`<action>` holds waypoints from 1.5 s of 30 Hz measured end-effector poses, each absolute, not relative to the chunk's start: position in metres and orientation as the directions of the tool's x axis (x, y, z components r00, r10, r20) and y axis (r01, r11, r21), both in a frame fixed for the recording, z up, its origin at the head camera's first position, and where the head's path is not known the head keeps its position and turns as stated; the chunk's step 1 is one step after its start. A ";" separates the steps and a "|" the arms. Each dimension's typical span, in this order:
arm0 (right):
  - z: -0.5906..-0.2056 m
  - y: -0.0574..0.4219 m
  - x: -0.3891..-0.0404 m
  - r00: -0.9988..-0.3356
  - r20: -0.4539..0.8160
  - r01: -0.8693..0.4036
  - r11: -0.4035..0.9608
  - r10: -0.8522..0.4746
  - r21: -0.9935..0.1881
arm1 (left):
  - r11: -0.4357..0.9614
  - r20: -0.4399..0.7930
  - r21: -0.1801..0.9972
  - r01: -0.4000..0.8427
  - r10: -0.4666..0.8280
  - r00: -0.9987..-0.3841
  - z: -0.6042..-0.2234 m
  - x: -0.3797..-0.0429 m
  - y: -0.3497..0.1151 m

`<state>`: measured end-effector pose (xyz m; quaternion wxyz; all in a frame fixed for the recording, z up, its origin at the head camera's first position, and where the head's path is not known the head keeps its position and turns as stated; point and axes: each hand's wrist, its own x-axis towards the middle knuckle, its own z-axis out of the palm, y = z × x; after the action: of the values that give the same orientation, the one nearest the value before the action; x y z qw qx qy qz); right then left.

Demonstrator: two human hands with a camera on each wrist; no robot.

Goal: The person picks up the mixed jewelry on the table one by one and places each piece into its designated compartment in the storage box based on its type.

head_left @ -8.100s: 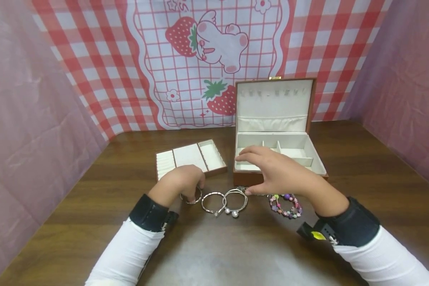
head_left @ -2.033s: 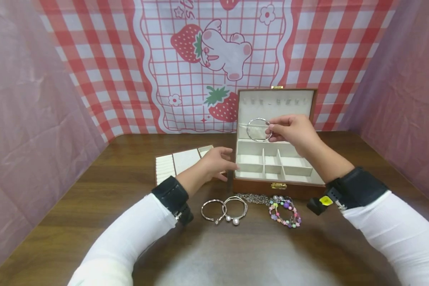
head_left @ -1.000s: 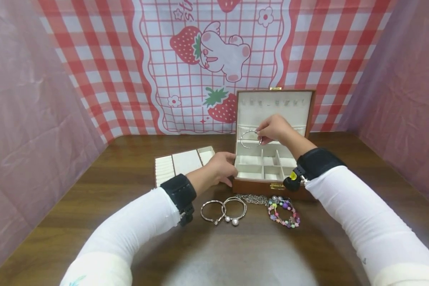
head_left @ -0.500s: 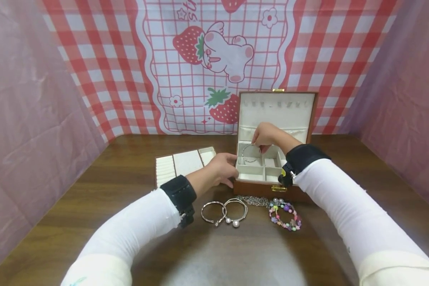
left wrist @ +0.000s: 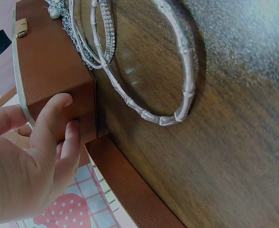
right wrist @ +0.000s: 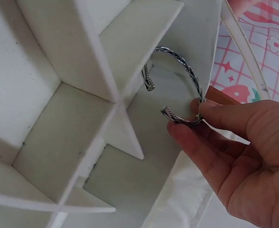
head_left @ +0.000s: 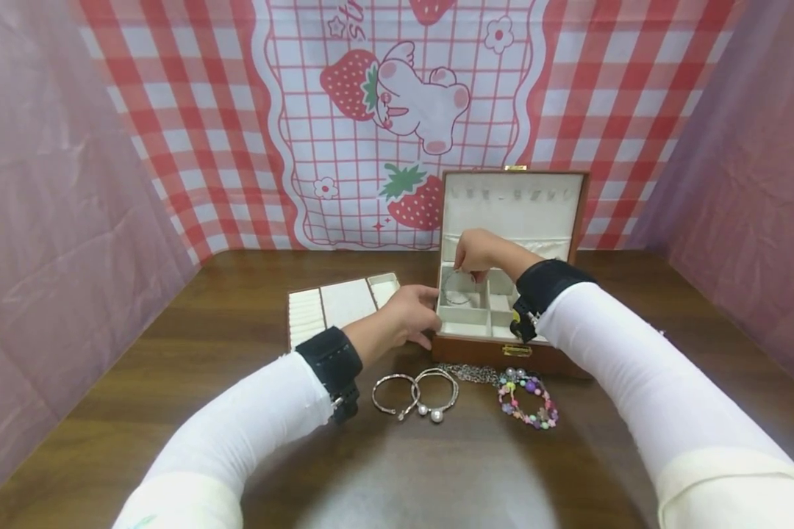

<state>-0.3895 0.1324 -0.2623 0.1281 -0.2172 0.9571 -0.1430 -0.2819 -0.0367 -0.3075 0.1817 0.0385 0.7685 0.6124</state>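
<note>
My right hand point(head_left: 481, 250) pinches a silver cuff bracelet point(right wrist: 192, 76) between thumb and fingers. Its twisted band has a gap between the ends. The cuff is held upright, low in the back left compartment of the brown jewelry box point(head_left: 470, 347), whose lid stands raised. At the box's left side, my left hand point(head_left: 406, 312) touches the outer wall near the front corner. In the left wrist view, its fingers point(left wrist: 53, 111) lie spread over the brown side, one at the white rim. White dividers point(right wrist: 99, 137) split the box into several compartments.
Left of the box lies a lift-out tray point(head_left: 345, 300), partly behind my left hand. In front are a bamboo-style bangle point(head_left: 395, 376), a bangle with pearls point(head_left: 437, 416), a silver chain point(head_left: 471, 373) and colourful bead bracelets point(head_left: 552, 411). A checked cloth point(head_left: 205, 132) hangs behind.
My right hand has carried the cuff bracelet from the table's left, past the lid and down into the box. My left hand has moved right to the box's side and stayed there.
</note>
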 end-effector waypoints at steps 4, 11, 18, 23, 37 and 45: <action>-0.264 0.134 -0.391 -0.869 -0.158 -0.403 0.855 -0.469 -0.326 | 0.238 -0.230 0.957 -0.164 0.285 -0.931 -0.307 -0.282 -0.036; -0.267 0.136 -0.391 -0.843 -0.128 -0.474 0.835 -0.522 -0.280 | 0.231 -0.226 0.960 -0.160 0.295 -0.928 -0.307 -0.284 -0.034; -0.269 0.134 -0.390 -0.811 -0.223 -0.511 0.840 -0.541 -0.180 | 0.222 -0.212 0.963 -0.150 0.289 -0.934 -0.309 -0.284 -0.034; -0.269 0.131 -0.387 -0.805 -0.280 -0.526 0.848 -0.522 -0.067 | 0.223 -0.210 0.964 -0.147 0.293 -0.933 -0.311 -0.283 -0.036; -0.263 0.133 -0.383 -0.804 -0.280 -0.512 0.850 -0.524 -0.121 | 0.210 -0.214 0.966 -0.154 0.303 -0.929 -0.312 -0.283 -0.038; -0.257 0.145 -0.377 -0.791 -0.220 -0.522 0.817 -0.571 -0.246 | 0.201 -0.211 0.967 -0.154 0.302 -0.930 -0.313 -0.283 -0.039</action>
<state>-0.3765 0.1455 -0.2565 0.1431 -0.2901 0.9423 -0.0864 -0.2827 -0.0389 -0.3126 0.1809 0.0489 0.7536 0.6301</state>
